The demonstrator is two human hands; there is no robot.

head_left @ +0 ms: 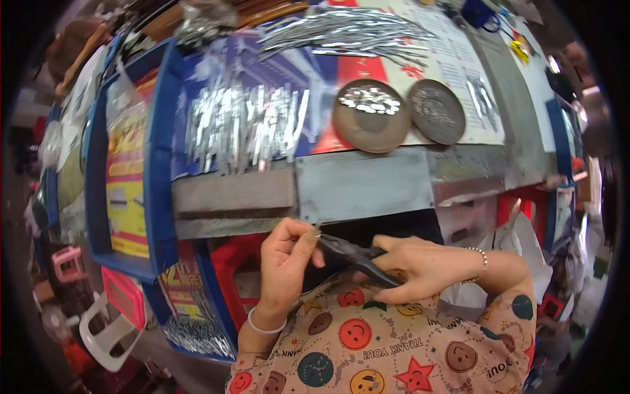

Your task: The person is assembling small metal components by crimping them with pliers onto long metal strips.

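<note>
My left hand point(283, 259) is closed in a pinch at the table's near edge, with a tiny metallic piece showing at its fingertips; its exact kind is too small to tell. Wrapped round the dark handles of a pair of pliers point(354, 255) is my right hand point(423, 266). The pliers' jaws point left and meet the left fingertips at that piece. Beyond the hands, many shiny metal strips point(246, 125) lie side by side. A round brown dish point(372, 133) holds small silvery pieces, and a smaller dark dish point(441, 136) beside it holds more small bits.
A grey metal plate point(362, 187) and a brown block point(236, 192) line the near edge. Long metal strips point(348, 33) are heaped at the back. A blue tray point(159, 217) stands left, above a bin of small metal pieces point(197, 335). A white bag point(525, 243) hangs right.
</note>
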